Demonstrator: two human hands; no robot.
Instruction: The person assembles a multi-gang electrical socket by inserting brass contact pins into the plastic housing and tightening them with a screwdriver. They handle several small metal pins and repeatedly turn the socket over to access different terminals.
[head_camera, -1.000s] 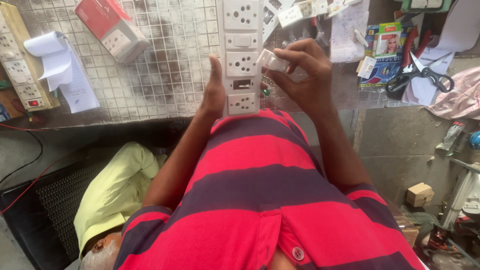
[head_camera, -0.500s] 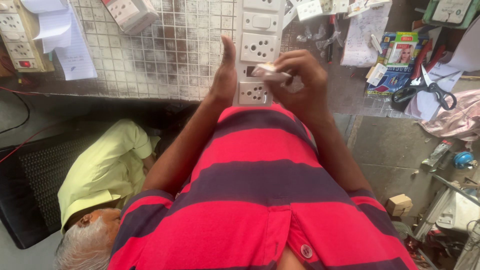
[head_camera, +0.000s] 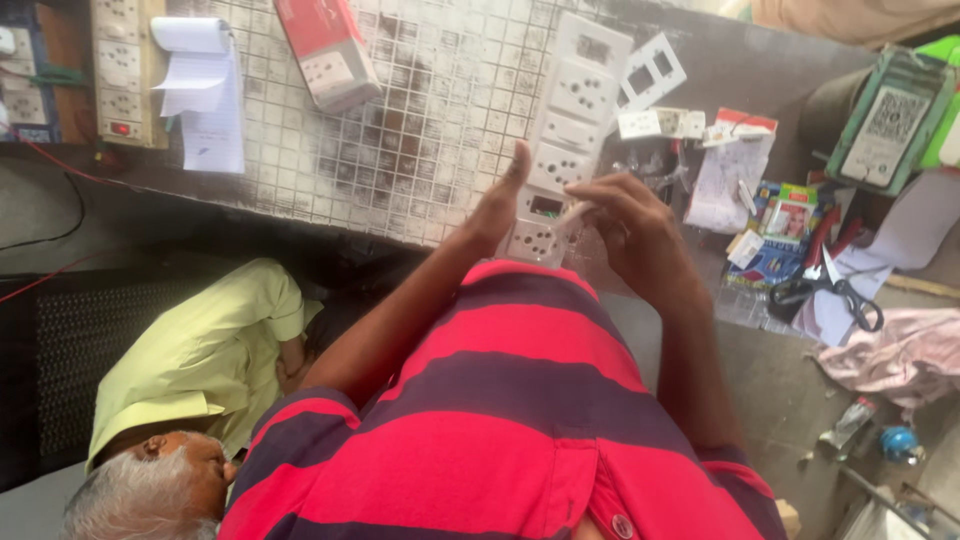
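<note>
A long white socket panel (head_camera: 578, 100) with several sockets and switches lies on the tiled counter (head_camera: 400, 150). My left hand (head_camera: 498, 208) grips the panel's near end from the left, thumb raised along its edge. My right hand (head_camera: 628, 228) pinches a small white switch part (head_camera: 574, 213) just right of a dark empty slot (head_camera: 545, 206) in the panel. My red and purple striped shirt hides the panel's nearest edge.
A red and white box (head_camera: 325, 48), a paper pad (head_camera: 205, 90) and another switchboard (head_camera: 120, 70) lie at the back left. To the right are loose white plates (head_camera: 655, 72), scissors (head_camera: 838, 295), a green card stand (head_camera: 888, 120) and a pink cloth (head_camera: 900, 355). A person in a yellow shirt (head_camera: 200, 360) sits below left.
The view has swung, so the counter now sits further right. My right hand has brought the small white part down beside the panel's empty slot. My left hand keeps its grip.
</note>
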